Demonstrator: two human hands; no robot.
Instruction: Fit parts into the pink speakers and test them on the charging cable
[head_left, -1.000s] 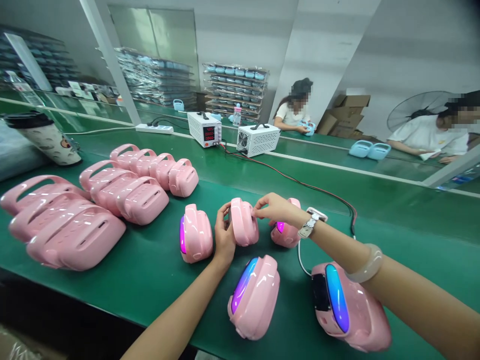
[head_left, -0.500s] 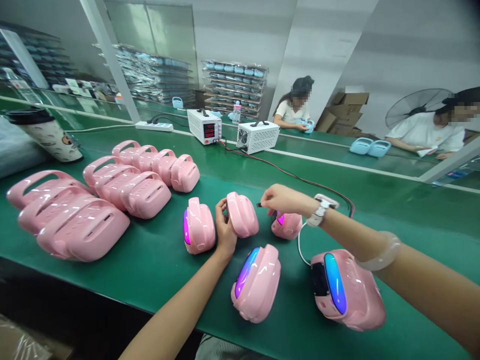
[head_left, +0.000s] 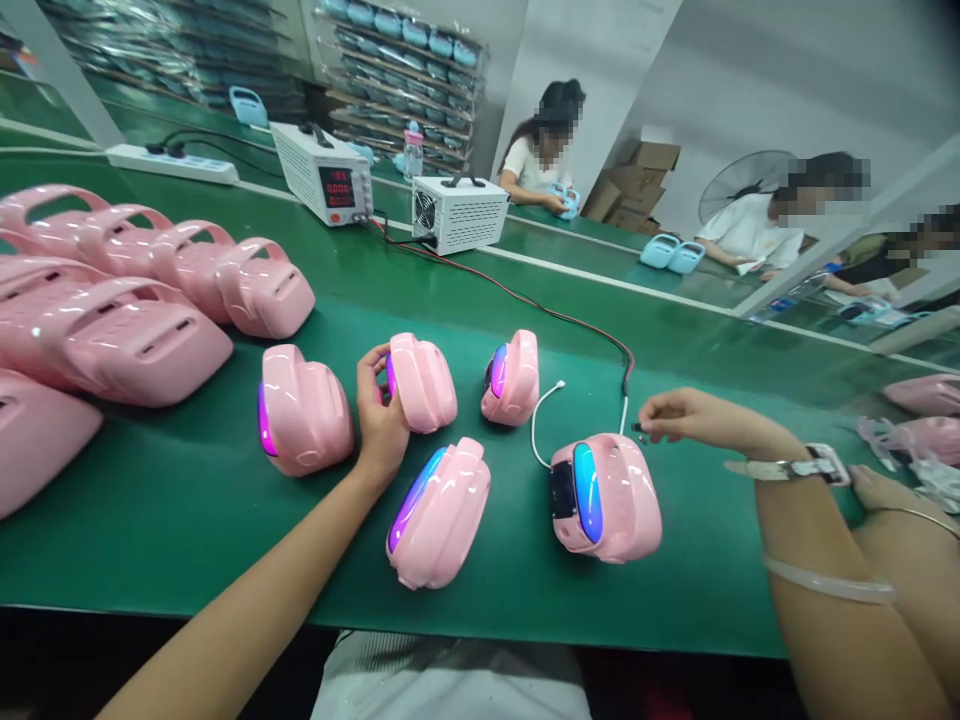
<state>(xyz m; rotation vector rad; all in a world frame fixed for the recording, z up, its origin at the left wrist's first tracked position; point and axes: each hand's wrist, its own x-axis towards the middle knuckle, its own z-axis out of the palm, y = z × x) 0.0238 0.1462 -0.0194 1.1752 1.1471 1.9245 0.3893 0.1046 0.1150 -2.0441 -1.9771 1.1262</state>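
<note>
My left hand (head_left: 384, 425) is closed on the left side of a pink speaker-like unit (head_left: 426, 388), which has a carrying handle and a purple glowing front. Between my right hand's (head_left: 686, 415) thumb and fingers is a small black plug-like piece (head_left: 639, 430), too small to identify. That hand is above and to the right of a pink unit with a blue-lit panel (head_left: 634, 500). A white cable (head_left: 534, 430) runs from this unit, its loose end on the table. Other lit pink units stand left (head_left: 311, 415), in front (head_left: 442, 520) and behind (head_left: 517, 380).
Rows of pink units (head_left: 150, 340) fill the table's left side. Two white power supplies (head_left: 322, 175) stand at the back, with a red-black lead (head_left: 525, 293) reaching toward my right hand. Another person's arm (head_left: 904, 530) enters from the right. Co-workers sit opposite.
My right hand has moved right, away from the unit at the back, still pinching the black piece. My left hand stays on its pink unit. The view has turned right.
</note>
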